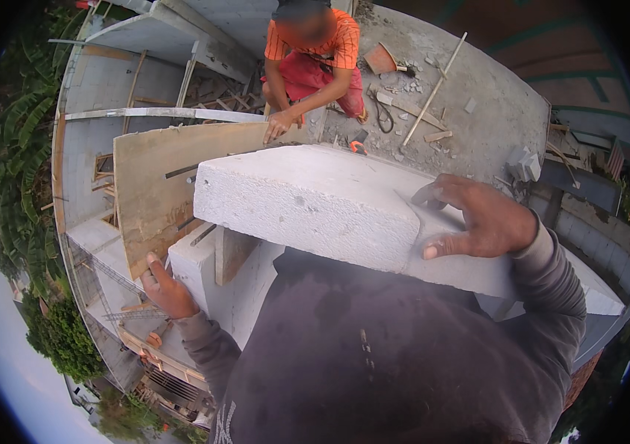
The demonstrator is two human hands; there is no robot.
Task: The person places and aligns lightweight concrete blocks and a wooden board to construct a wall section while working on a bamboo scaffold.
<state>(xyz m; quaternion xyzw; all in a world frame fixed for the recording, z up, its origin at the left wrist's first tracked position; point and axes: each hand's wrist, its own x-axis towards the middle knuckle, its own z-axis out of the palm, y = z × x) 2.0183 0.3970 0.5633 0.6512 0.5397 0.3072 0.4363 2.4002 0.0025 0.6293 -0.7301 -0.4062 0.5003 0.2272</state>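
My left hand (169,290) is closed on the near lower corner of a tan plywood board (182,159), which stands on edge beside the end of a white block wall. My right hand (486,216) rests on the white lightweight concrete block (315,200) atop that wall, thumb and fingers spread apart near a joint. Dark steel bars (182,171) stick out between the board and the block's end. Across the wall a crouching co-worker in an orange shirt has a hand (281,126) on the board's upper edge.
Beyond the wall, a concrete slab (492,96) holds rubble, a long wooden stick (433,96), an orange bucket (381,58) and an orange-handled tool (358,147). A lower white block (195,259) sits by my left arm. The left side drops away to a lower level with rebar cages (137,314).
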